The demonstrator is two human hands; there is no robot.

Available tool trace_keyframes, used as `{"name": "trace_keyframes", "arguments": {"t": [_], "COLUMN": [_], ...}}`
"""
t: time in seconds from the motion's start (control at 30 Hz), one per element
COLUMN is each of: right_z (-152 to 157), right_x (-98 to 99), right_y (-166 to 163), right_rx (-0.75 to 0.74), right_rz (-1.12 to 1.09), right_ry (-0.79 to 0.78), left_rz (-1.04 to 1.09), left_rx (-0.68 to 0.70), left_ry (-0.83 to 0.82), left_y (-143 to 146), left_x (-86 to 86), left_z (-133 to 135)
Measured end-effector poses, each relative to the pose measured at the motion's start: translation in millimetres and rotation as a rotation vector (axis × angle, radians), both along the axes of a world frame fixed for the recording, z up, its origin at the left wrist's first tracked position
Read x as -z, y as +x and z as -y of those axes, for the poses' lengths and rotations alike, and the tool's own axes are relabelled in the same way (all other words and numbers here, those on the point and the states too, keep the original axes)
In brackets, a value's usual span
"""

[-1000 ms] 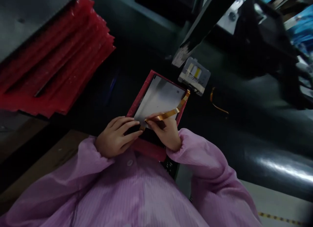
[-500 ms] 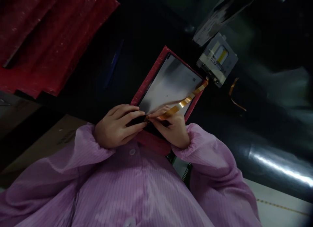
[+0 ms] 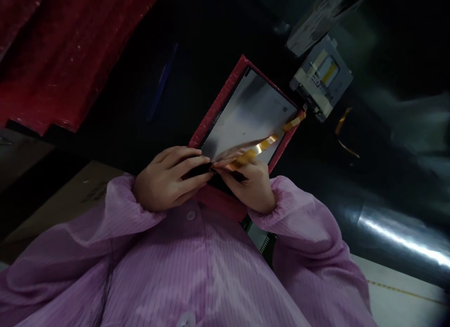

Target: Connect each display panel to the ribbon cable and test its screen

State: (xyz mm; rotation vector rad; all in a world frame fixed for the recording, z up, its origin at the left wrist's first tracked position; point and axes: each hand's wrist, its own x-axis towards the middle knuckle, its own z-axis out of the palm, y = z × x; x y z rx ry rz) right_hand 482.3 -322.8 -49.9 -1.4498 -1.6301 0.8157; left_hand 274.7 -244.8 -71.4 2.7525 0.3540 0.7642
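A display panel (image 3: 251, 113) with a silvery back lies tilted on a red bubble-wrap pouch (image 3: 215, 106) in front of my body. My right hand (image 3: 251, 184) is closed in a pinch on an orange flex cable (image 3: 265, 143) close to the panel's near edge. The cable slants across the panel to the upper right, ending by a grey metal fixture (image 3: 323, 78). My left hand (image 3: 172, 179) lies palm down at the panel's near left corner, fingers stretched and apart, their tips beside my right fingertips. The small cable end between the two hands is mostly hidden, and the left thumb is out of sight.
Red bubble-wrap pouches (image 3: 70, 55) are piled at the upper left. A blue pen-like tool (image 3: 162, 83) lies on the dark table. Right of the fixture lies another small orange strip (image 3: 342, 120). A cardboard box (image 3: 66, 200) stands below the table's left edge.
The view has shifted a little, so the panel and fixture appear slightly higher and further right. Both hands keep nearly the same pose, the right still pinching the flex cable.
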Motion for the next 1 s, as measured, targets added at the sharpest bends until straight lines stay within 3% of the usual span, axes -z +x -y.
{"name": "trace_keyframes", "arguments": {"t": [0.37, 1.0], "right_z": [3.1, -1.7], "right_x": [-10.3, -11.5], "right_y": [-3.1, 1.1], "right_rx": [0.046, -0.020], "right_rz": [0.154, 0.034], "right_ry": [-0.034, -0.056], "left_rz": [0.014, -0.002], "left_rx": [-0.001, -0.027], "left_ry": [-0.014, 0.001], "left_y": [0.7, 0.4], "left_x": [0.7, 0.7], "left_z": [-0.2, 0.6]}}
